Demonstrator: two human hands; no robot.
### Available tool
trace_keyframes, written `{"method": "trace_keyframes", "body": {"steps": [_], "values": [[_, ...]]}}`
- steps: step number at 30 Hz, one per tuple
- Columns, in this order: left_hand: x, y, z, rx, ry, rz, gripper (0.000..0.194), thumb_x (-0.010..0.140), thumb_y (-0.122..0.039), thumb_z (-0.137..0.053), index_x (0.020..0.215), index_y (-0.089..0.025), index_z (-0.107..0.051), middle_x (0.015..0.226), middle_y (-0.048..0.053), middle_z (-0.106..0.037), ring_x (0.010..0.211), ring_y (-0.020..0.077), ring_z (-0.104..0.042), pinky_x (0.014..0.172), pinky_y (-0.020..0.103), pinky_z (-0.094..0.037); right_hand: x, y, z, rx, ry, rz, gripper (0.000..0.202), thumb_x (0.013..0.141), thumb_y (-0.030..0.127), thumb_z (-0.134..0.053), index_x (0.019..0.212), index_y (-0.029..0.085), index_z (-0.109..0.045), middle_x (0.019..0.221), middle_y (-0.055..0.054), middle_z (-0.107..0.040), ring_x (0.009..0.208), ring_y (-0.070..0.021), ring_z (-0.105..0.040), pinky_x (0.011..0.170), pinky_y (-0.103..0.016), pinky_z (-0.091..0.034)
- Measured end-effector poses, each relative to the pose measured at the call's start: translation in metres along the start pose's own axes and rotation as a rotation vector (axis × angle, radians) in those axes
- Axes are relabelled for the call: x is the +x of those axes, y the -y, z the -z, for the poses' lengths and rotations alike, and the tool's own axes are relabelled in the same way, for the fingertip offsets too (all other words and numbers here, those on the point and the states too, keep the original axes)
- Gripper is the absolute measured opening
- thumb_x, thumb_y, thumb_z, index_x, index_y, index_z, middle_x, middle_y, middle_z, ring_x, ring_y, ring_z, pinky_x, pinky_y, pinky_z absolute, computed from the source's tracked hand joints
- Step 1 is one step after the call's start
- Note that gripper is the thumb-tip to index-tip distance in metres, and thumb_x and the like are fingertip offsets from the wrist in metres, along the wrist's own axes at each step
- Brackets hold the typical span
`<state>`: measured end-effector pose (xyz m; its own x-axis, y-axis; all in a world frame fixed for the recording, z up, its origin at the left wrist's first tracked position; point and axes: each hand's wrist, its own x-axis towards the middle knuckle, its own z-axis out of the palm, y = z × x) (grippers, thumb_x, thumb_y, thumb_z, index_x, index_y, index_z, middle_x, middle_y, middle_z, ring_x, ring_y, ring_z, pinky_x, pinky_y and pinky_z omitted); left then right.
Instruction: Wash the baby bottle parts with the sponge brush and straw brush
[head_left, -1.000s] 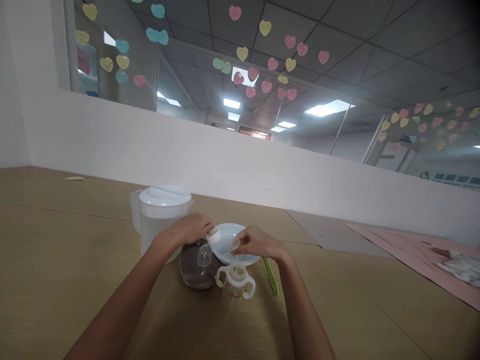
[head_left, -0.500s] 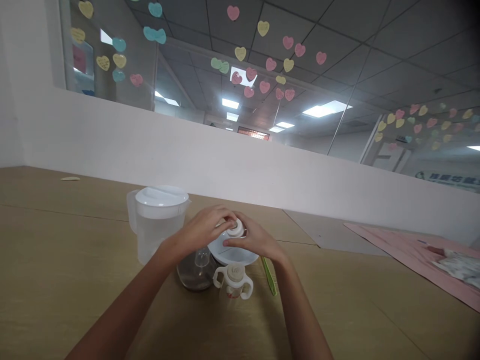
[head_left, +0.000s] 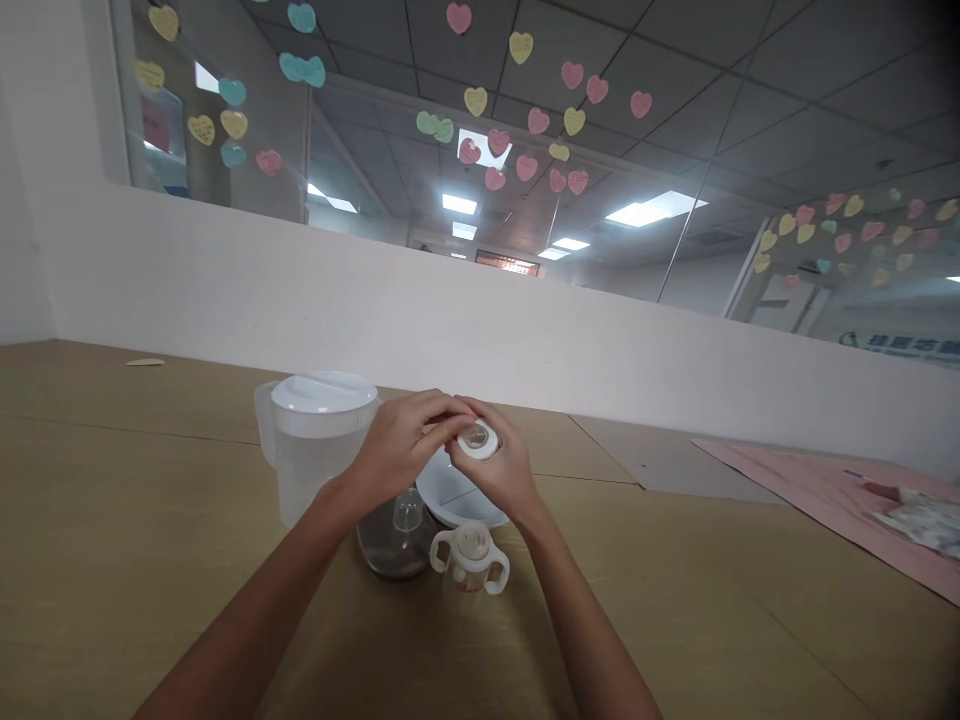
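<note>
The right hand (head_left: 502, 460) is gripping a white ring (head_left: 486, 445) above the bowl (head_left: 459, 492) — the left hand (head_left: 409, 440) is pressing fingers against it, beyond the two-handled bottle (head_left: 469, 570).

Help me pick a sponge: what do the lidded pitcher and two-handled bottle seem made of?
Pitcher: probably smooth plastic; cloudy, translucent body, glossy white lid.
Bottle: clear, smooth body, plastic or glass, I can't tell; opaque white handles look like plastic.

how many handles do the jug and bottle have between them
3: one handle on the left of the jug, then a left loop and a right loop on the bottle. None looks hidden.
</note>
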<state>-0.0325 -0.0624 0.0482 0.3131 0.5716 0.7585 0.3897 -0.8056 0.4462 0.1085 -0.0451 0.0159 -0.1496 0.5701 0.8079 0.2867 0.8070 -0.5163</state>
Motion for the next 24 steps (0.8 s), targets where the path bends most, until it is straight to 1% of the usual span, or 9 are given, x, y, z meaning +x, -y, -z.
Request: {"method": "trace_keyframes", "body": {"steps": [4, 7, 9, 11, 14, 17, 19, 22, 24], "values": [[-0.004, -0.006, -0.009, 0.269, 0.069, -0.126, 0.021, 0.087, -0.027, -0.041, 0.086, -0.019, -0.061, 0.085, 0.000, -0.062, 0.076, 0.0128, -0.057, 0.066, 0.023, -0.041, 0.000, -0.021, 0.002, -0.207, -0.145, 0.245, 0.010, 0.069, 0.018, -0.051, 0.079, 0.018, -0.055, 0.075, -0.001, -0.057, 0.073, -0.0138, -0.054, 0.067, -0.024, -0.043], [-0.006, -0.009, -0.018, 0.432, 0.129, -0.183, 0.025, 0.090, -0.025, -0.036, 0.088, -0.018, -0.059, 0.083, 0.002, -0.060, 0.074, 0.0138, -0.056, 0.062, 0.024, -0.039, -0.001, -0.035, 0.007, -0.309, -0.180, 0.276, 0.010, 0.065, 0.014, -0.047, 0.073, 0.018, -0.052, 0.070, 0.000, -0.055, 0.067, -0.0135, -0.051, 0.060, -0.023, -0.040], [-0.006, -0.008, -0.020, 0.481, 0.158, -0.162, 0.025, 0.090, -0.025, -0.035, 0.088, -0.018, -0.059, 0.084, 0.002, -0.061, 0.075, 0.0146, -0.057, 0.063, 0.025, -0.039, -0.001, -0.037, 0.012, -0.360, -0.122, 0.224, 0.011, 0.064, 0.015, -0.048, 0.073, 0.018, -0.053, 0.071, -0.001, -0.056, 0.067, -0.0135, -0.052, 0.061, -0.023, -0.039], [-0.005, -0.007, -0.020, 0.485, 0.192, -0.095, 0.025, 0.090, -0.025, -0.034, 0.092, -0.020, -0.058, 0.089, 0.002, -0.061, 0.079, 0.0155, -0.057, 0.065, 0.026, -0.040, 0.000, -0.035, 0.017, -0.419, -0.006, 0.138, 0.010, 0.066, 0.019, -0.051, 0.076, 0.018, -0.055, 0.074, -0.001, -0.059, 0.068, -0.0139, -0.053, 0.062, -0.022, -0.038], [-0.004, -0.003, -0.015, 0.430, 0.221, 0.030, 0.026, 0.088, -0.026, -0.037, 0.111, -0.021, -0.048, 0.105, 0.003, -0.059, 0.092, 0.0180, -0.056, 0.073, 0.029, -0.041, 0.003, -0.030, 0.027, -0.539, 0.144, -0.051, 0.016, 0.074, 0.033, -0.052, 0.072, 0.018, -0.058, 0.069, -0.001, -0.060, 0.064, -0.0139, -0.053, 0.059, -0.022, -0.035], [-0.007, -0.002, -0.011, 0.378, 0.249, 0.125, 0.032, 0.084, -0.030, -0.043, 0.114, -0.020, -0.042, 0.113, 0.006, -0.055, 0.099, 0.0207, -0.053, 0.077, 0.031, -0.040, 0.006, -0.030, 0.041, -0.633, 0.117, -0.160, 0.031, 0.080, 0.042, -0.048, 0.064, 0.018, -0.059, 0.064, -0.001, -0.058, 0.062, -0.0132, -0.052, 0.058, -0.023, -0.032], [-0.010, -0.001, -0.012, 0.307, 0.418, 0.134, 0.024, 0.081, -0.031, -0.048, 0.103, -0.021, -0.050, 0.106, 0.002, -0.057, 0.093, 0.0194, -0.054, 0.075, 0.029, -0.040, 0.006, -0.030, 0.052, -0.639, 0.059, -0.157, 0.033, 0.080, 0.043, -0.048, 0.062, 0.017, -0.059, 0.069, -0.002, -0.057, 0.066, -0.0131, -0.051, 0.060, -0.023, -0.033], [-0.015, 0.002, -0.022, 0.158, 0.800, 0.074, 0.020, 0.070, -0.025, -0.060, 0.091, -0.024, -0.058, 0.094, -0.004, -0.060, 0.089, 0.0164, -0.054, 0.073, 0.024, -0.039, 0.006, -0.025, 0.066, -0.614, 0.019, -0.178, 0.038, 0.079, 0.049, -0.048, 0.060, 0.017, -0.059, 0.072, -0.002, -0.050, 0.069, -0.0133, -0.049, 0.062, -0.024, -0.034], [-0.017, 0.008, -0.032, 0.135, 0.892, 0.052, 0.022, 0.065, -0.019, -0.063, 0.087, -0.023, -0.061, 0.093, -0.003, -0.060, 0.089, 0.0161, -0.053, 0.072, 0.023, -0.039, 0.005, -0.018, 0.071, -0.594, 0.030, -0.200, 0.041, 0.079, 0.051, -0.047, 0.059, 0.018, -0.060, 0.070, -0.001, -0.045, 0.069, -0.0133, -0.047, 0.062, -0.024, -0.034]]}}
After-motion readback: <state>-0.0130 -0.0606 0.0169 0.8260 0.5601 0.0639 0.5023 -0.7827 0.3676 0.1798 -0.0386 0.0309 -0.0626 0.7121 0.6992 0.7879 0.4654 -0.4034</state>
